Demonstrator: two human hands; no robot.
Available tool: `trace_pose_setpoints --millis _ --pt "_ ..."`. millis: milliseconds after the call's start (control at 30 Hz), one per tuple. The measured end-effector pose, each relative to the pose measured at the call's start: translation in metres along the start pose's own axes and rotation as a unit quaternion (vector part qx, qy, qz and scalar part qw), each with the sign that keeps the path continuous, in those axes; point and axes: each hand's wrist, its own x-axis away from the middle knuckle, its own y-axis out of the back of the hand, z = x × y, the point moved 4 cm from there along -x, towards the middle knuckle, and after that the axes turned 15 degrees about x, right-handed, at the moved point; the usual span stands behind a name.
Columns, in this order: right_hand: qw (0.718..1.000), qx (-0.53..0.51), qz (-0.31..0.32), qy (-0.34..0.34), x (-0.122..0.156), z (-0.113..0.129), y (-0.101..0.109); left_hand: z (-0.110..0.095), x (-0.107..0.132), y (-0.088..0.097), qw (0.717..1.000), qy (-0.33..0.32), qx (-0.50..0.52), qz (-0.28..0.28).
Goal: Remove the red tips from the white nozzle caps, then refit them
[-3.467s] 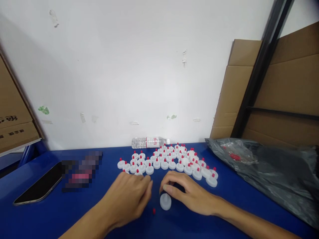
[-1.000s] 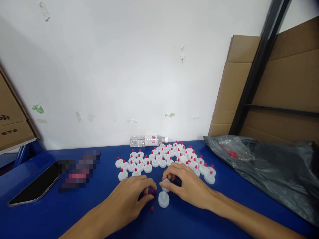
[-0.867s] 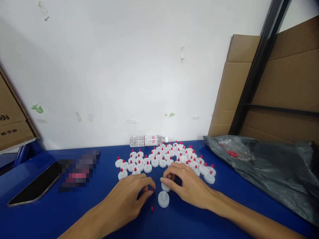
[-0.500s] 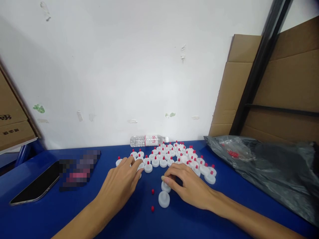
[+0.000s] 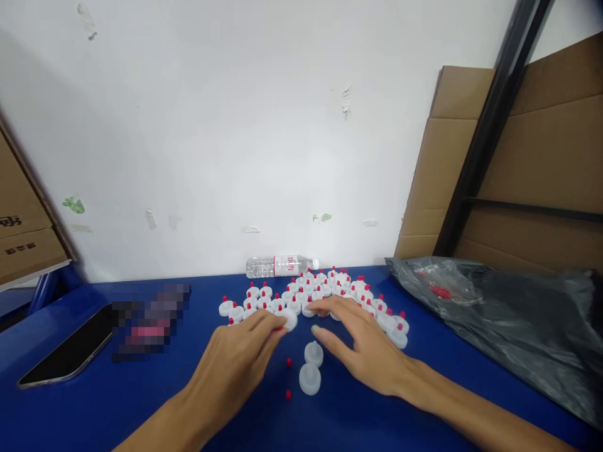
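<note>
Several white caps with red tips [image 5: 325, 295] stand in rows on the blue table [image 5: 141, 402]. My left hand [image 5: 235, 367] reaches forward, its fingertips pinched on a white cap [image 5: 289, 321] at the near edge of the rows. My right hand [image 5: 365, 348] is open, fingers stretched out above the near caps and holding nothing. Just in front of it lie two white caps without tips [image 5: 311, 367], one behind the other. Two loose red tips [image 5: 288, 363] rest on the table to their left, between my hands.
A clear water bottle [image 5: 280, 266] lies on its side against the white wall. A black phone [image 5: 66, 355] and a blurred item sit at the left. A black plastic bag [image 5: 509, 320] fills the right side, with cardboard [image 5: 541, 163] and a black post behind it.
My left hand left the red tip, reached to the rows and drew back with a white cap. My right hand let go of the tipless cap and opened over the rows.
</note>
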Motion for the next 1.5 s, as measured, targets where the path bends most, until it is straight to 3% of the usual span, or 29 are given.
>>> trace_pose_setpoints --millis 67,200,400,533,633,833,900,933,1033,1133,1200,1300,1367,1400,1433,1500 --pt "0.998 0.024 -0.02 0.055 0.001 0.007 0.004 -0.012 0.003 -0.002 0.996 -0.068 0.063 -0.017" --pt "0.984 0.038 -0.075 0.158 0.003 0.021 0.007 -0.026 0.003 -0.002 0.989 -0.119 0.084 -0.031" --pt "0.968 0.054 -0.162 0.181 0.004 0.026 0.01 -0.033 0.001 -0.001 0.991 -0.133 -0.007 -0.015" --pt "0.965 0.092 -0.147 0.195 0.002 0.027 0.013 -0.029 0.003 -0.01 0.992 -0.108 -0.066 0.029" --pt "0.955 0.147 -0.133 0.223 0.0 0.026 0.015 -0.025 0.002 -0.016 0.994 -0.055 -0.05 0.085" --pt "0.924 0.237 -0.146 0.26 0.001 0.025 0.015 -0.022 -0.005 -0.018 0.972 0.107 0.156 0.138" --pt "0.919 0.25 -0.152 0.264 0.001 0.025 0.016 -0.02 -0.006 -0.018 0.936 0.176 0.269 0.146" --pt "0.916 0.257 -0.155 0.266 0.001 0.025 0.017 -0.019 -0.006 -0.02 0.904 0.217 0.334 0.153" --pt "0.905 0.275 -0.163 0.279 0.0 0.028 0.02 -0.018 -0.004 -0.029 0.77 0.317 0.525 0.176" --pt "0.892 0.291 -0.175 0.297 0.001 0.035 0.025 -0.02 -0.005 -0.034 0.653 0.359 0.642 0.179" --pt "0.882 0.305 -0.185 0.307 0.003 0.037 0.03 -0.022 -0.006 -0.035 0.605 0.37 0.681 0.181" --pt "0.87 0.327 -0.211 0.303 0.002 0.025 0.045 -0.025 -0.008 -0.028 0.568 0.351 0.72 0.188" --pt "0.863 0.36 -0.248 0.253 -0.002 0.003 0.063 -0.026 -0.008 -0.02 0.562 0.334 0.731 0.195" --pt "0.857 0.389 -0.27 0.203 -0.005 -0.01 0.073 -0.024 -0.007 -0.017 0.572 0.328 0.725 0.196" --pt "0.848 0.412 -0.299 0.15 -0.008 -0.021 0.083 -0.022 -0.007 -0.015 0.599 0.324 0.707 0.19" --pt "0.847 0.405 -0.34 0.056 -0.013 -0.037 0.096 -0.013 -0.009 -0.011 0.702 0.307 0.623 0.157"
